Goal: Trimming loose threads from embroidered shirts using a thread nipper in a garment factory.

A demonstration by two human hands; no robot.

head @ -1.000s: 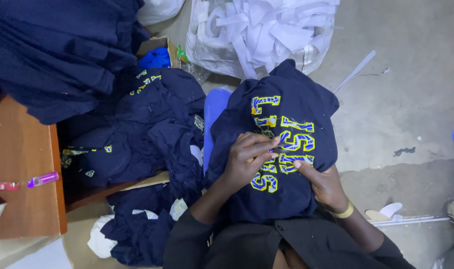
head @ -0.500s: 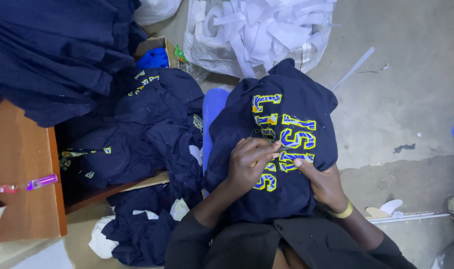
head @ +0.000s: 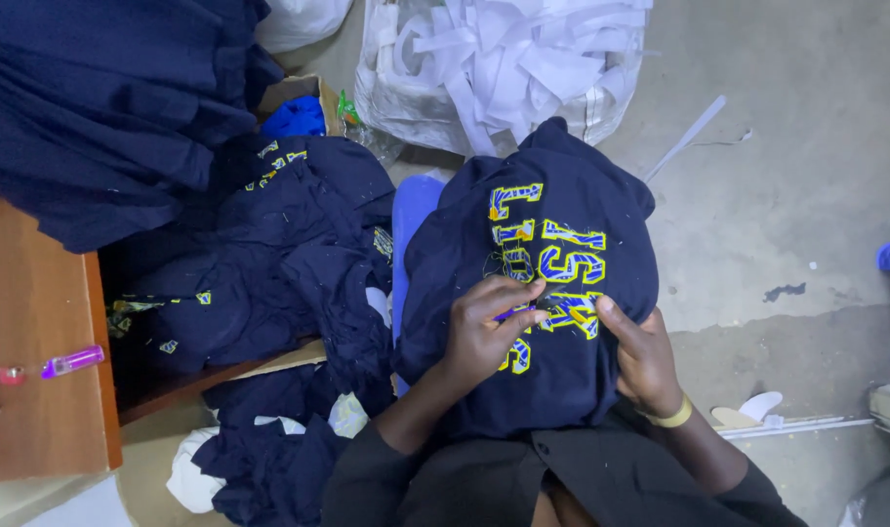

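Grey concrete floor (head: pixel 806 166) filled the right side of the view, stained and scattered with white scraps. On the person's lap lay a navy garment (head: pixel 533 293) bearing yellow and blue embroidered letters, draped over a blue stool (head: pixel 411 220) of which only an edge showed. The left hand (head: pixel 484 327) rested on the lettering with its fingers curled and pinched narrowly around a small dark tool, possibly a thread snip; the view was too poor to confirm its kind. The right hand (head: pixel 645 356) lay flat on the cloth just beside the letters, thumb pressed down and fingers spread over the fabric, with a yellow band (head: pixel 674 418) at the wrist. To the left sat a heap of similar navy garments (head: pixel 269 263) in a cardboard box, and a further dark stack (head: pixel 94 107) lay above it. A wooden table (head: pixel 35 332) at the left edge carried a purple lighter (head: pixel 71 362). Behind the garment stood a clear bag of white paper strips (head: pixel 504 59).
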